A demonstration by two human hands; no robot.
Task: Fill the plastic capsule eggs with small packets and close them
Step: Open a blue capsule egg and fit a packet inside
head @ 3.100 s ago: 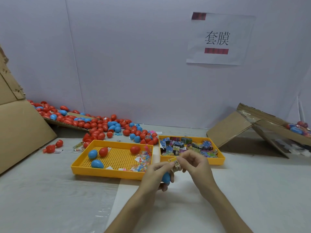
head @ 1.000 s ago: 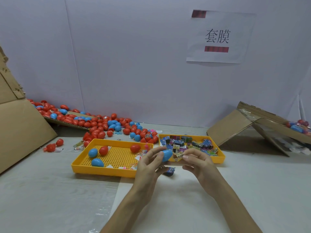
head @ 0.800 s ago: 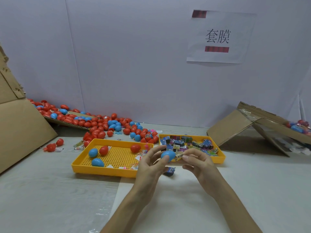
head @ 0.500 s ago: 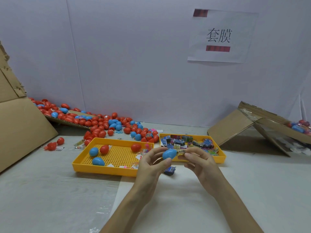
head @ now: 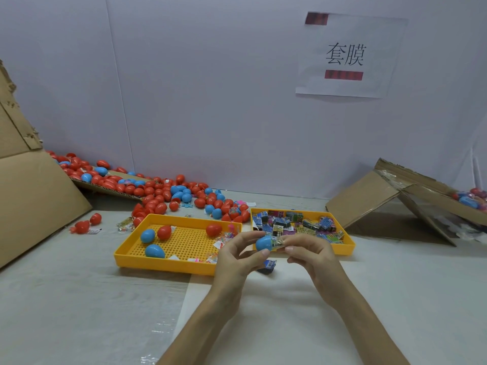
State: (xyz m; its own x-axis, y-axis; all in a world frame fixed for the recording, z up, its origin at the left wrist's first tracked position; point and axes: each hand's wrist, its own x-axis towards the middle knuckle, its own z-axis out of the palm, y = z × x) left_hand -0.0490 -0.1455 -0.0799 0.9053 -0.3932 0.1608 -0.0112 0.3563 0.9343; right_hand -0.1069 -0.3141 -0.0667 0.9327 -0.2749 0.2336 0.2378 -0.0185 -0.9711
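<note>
Your left hand [head: 237,256] has its thumb and fingers curled round a blue plastic capsule egg [head: 263,243], holding it up above the pale table [head: 79,312], just in front of the gap between the two trays. Your right hand [head: 311,256] pinches a small clear printed packet [head: 278,242] between thumb and fingertips; that packet touches the egg's right end, and I cannot tell whether any of it sits inside the shell.

Below your hands a dark blue packet [head: 267,267] lies alone on the table.

To your left sits the yellow perforated plastic tray [head: 123,255]; two blue eggs and two red eggs lie in it, with a scatter of small bright sachets in its right part. Just beside it on the right is the second yellow plastic tray [head: 347,246], filled with a heap of small colourful packets [head: 295,223].

Behind the trays, against the white wall, runs a spill of red and blue plastic eggs [head: 171,196], mostly red; it trails up onto a cardboard flap at far left. A large brown cardboard sheet [head: 31,201] leans at the left edge; a folded brown cardboard box [head: 369,201] lies tilted at the right, with a few more eggs on top of it at the frame's edge. High on the wall hangs a white paper sign [head: 347,54] with two black characters.
</note>
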